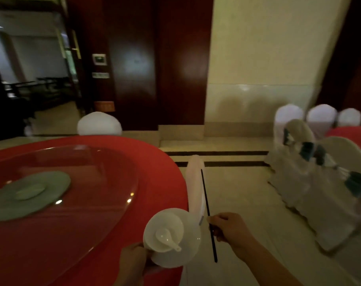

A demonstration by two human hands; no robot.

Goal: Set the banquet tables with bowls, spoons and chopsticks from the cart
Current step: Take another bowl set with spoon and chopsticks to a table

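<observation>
Left hand point(132, 263) at 6 o'clock, fingers curled, grips the stacked white bowls point(173, 220) from below-left. White spoon point(167, 238) lies in the top bowl, handle pointing to 4 o'clock. The bowls hang over the red table point(155, 172) edge. Right hand point(229, 228) at 5 o'clock pinches black chopsticks point(205, 195) mid-length, tips toward 12, over the floor just right of the bowls. Glass turntable point(105, 172) sits on the table at 9 o'clock, with a green disc point(31, 193) under its middle. White chair cover point(195, 182) stands between the table and the chopsticks. More covered chairs point(319, 193) at 3 o'clock, blurred.
</observation>
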